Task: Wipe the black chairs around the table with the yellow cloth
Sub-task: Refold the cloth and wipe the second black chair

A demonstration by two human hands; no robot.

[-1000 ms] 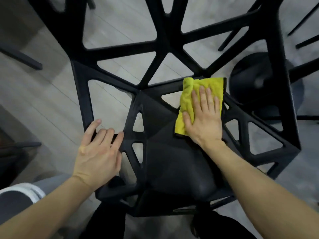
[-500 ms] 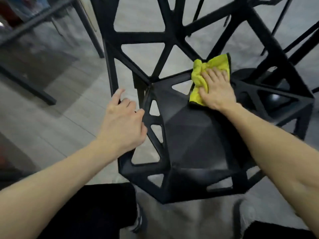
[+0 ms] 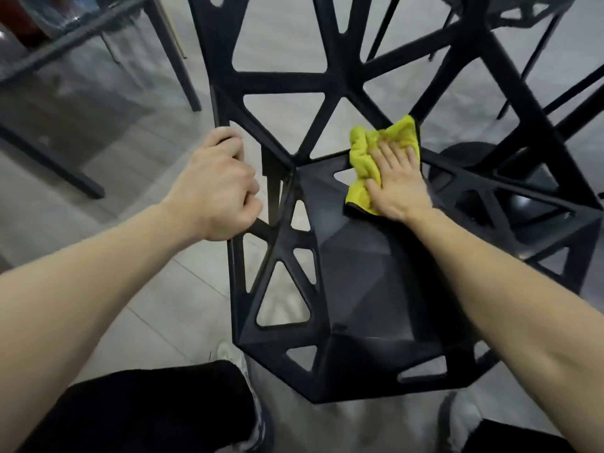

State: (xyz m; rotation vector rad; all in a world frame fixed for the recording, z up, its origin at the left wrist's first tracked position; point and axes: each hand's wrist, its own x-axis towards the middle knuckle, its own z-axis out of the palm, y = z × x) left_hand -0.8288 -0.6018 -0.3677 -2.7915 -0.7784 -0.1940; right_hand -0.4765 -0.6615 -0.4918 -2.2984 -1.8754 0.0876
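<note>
Left hand (image 3: 219,188) now gripping black chair (image 3: 359,282), yellow cloth (image 3: 376,155) bunched

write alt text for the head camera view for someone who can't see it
A person's right hand presses a crumpled yellow cloth flat on the back of a black plastic chair's angular seat, while the left hand grips its open lattice frame. Pale floor tiles show below.

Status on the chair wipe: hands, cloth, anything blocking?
Left hand closed around chair frame, steadying. Right hand flat on yellow cloth, pressing it at the seat's back edge. Nothing blocking the seat.
</note>
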